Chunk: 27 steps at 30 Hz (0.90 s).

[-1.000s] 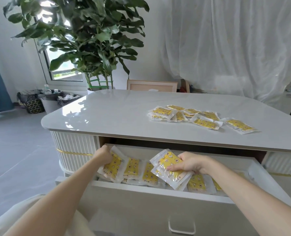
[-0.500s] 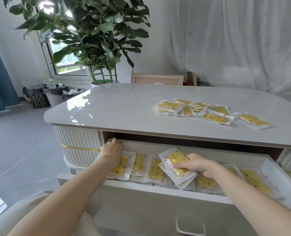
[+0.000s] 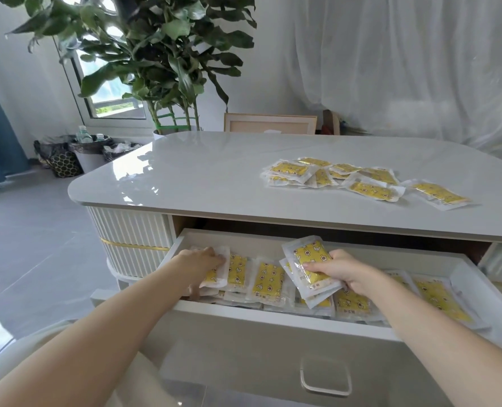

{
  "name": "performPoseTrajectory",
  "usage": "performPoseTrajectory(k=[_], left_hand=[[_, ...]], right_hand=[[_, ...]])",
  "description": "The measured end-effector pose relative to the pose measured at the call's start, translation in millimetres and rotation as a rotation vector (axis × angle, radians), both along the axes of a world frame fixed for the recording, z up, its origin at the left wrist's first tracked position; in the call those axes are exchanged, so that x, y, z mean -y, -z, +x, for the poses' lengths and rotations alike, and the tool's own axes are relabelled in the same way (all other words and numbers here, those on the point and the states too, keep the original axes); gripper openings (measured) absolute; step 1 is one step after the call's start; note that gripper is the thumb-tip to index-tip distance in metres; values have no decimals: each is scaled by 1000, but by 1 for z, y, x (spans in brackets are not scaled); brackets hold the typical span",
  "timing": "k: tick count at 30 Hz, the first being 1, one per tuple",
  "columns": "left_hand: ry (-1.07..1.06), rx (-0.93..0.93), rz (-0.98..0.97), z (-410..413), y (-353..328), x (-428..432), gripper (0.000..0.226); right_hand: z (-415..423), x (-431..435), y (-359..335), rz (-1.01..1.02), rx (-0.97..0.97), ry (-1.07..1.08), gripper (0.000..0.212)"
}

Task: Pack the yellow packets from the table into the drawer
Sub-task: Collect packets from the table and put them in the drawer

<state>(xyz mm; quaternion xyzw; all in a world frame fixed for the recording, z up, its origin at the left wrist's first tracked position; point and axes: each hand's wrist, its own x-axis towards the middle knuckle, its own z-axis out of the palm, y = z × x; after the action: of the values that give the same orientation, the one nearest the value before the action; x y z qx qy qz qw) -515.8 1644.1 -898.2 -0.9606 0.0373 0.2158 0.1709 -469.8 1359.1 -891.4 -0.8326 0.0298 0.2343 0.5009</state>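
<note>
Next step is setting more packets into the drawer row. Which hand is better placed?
Right. The right hand already grips the held packets, tilted just above the row in the drawer. The left hand only rests on the leftmost packet at the far left end.

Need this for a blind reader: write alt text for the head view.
A person's right hand holds a few yellow packets over the open drawer, while the left hand rests on packets laid inside. More packets lie on the tabletop.
</note>
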Motion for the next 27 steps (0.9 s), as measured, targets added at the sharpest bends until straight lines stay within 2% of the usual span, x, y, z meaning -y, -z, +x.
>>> performPoseTrajectory(k=[8,12,14,17,19,21,24,27], left_hand=[[49,34,89,4,-1,2,120],[46,42,10,4,-7,9,120],[52,125,-136,1,-13,18,103],[32,262,-545,-1,-21,45,56],[-96,242,-806,3,-21,69,38],[-268,163,-1031,7,-16,87,32],[-567,51,-1288,13,-13,97,37],[-738,21,-1491,17,-12,95,37]], right_hand=[[9,0,10,11,-15,36,38],[14,1,13,42,-42,84,42],[15,1,13,70,-52,106,49],[13,0,12,129,-66,118,62],[12,0,10,174,-72,123,65],[11,2,8,213,-85,134,62],[8,4,4,273,-112,147,64],[7,2,3,327,-113,136,67]])
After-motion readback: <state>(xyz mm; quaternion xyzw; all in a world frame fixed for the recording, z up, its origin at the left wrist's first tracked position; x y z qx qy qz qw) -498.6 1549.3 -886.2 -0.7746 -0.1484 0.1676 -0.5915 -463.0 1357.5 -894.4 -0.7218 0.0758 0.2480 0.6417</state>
